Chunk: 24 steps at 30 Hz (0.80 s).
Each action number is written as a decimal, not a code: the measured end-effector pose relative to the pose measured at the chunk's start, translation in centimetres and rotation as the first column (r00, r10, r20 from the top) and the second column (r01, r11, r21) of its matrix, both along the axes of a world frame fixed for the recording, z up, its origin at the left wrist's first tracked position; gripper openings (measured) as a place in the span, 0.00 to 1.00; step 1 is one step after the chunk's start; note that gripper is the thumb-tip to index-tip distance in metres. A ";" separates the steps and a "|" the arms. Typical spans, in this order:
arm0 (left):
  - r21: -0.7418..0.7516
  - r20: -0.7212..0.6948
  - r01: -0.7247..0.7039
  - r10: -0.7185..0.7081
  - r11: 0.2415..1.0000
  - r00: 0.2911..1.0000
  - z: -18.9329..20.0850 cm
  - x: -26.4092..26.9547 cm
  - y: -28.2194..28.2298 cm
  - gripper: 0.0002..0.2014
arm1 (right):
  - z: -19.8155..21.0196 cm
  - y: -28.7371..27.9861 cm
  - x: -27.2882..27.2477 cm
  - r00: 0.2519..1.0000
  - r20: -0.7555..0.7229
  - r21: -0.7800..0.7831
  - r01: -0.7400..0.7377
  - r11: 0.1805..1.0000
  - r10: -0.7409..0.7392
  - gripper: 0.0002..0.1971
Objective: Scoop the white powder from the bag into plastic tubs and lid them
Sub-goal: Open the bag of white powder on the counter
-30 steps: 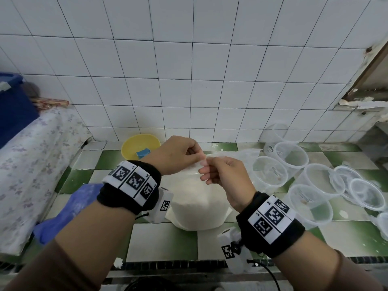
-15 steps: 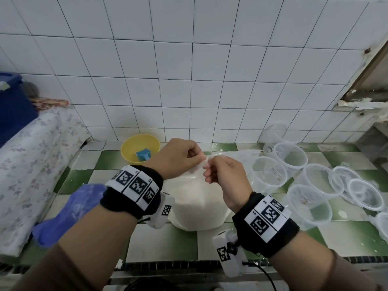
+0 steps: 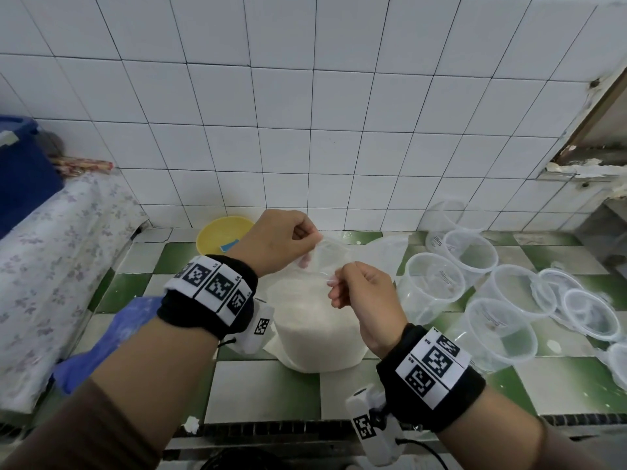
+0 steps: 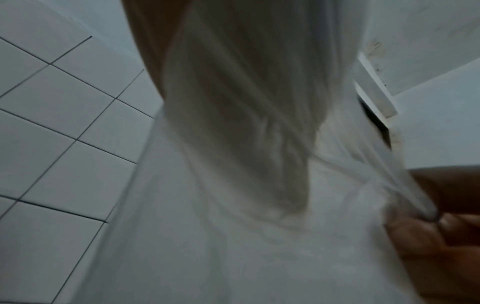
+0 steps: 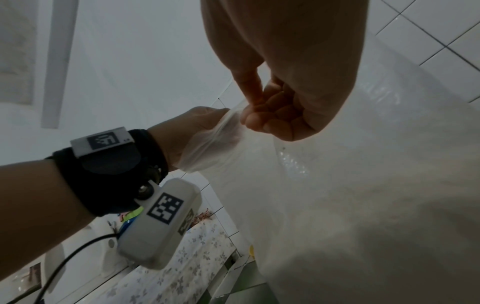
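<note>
Above the counter (image 3: 258,378), both hands' grips pinch the bag (image 3: 315,320) mouth; only the head view shows the tubs (image 3: 475,286).

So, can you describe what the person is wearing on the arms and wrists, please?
Both hands are bare: left hand, right hand. Each wrist carries a black band with a white strip of square black-and-white code markers. A white camera unit, also bearing a marker, hangs under each wrist, with a black cable. Brown sleeves cover the forearms.
</note>
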<state>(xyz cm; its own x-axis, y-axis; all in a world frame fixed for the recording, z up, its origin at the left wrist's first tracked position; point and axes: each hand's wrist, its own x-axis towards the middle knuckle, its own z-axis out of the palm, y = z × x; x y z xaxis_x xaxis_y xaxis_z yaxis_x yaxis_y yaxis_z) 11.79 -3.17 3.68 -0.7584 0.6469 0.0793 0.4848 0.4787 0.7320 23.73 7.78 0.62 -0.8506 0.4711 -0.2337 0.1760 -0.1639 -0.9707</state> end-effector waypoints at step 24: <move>-0.101 0.037 -0.065 0.069 0.993 0.997 0.1 -6.2 1.7 0.09 | 0.6 -0.1 4.6 0.992 -0.079 0.153 -0.089 0.984 0.102 0.13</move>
<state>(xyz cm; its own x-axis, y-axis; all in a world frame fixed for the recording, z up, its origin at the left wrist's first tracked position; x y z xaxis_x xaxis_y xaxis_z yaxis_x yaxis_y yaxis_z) 5.55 -1.45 3.79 -0.8017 0.5976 -0.0144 0.4203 0.5807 0.6972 28.32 7.63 1.22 -0.9072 0.4106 -0.0914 0.0988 -0.0032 -0.9951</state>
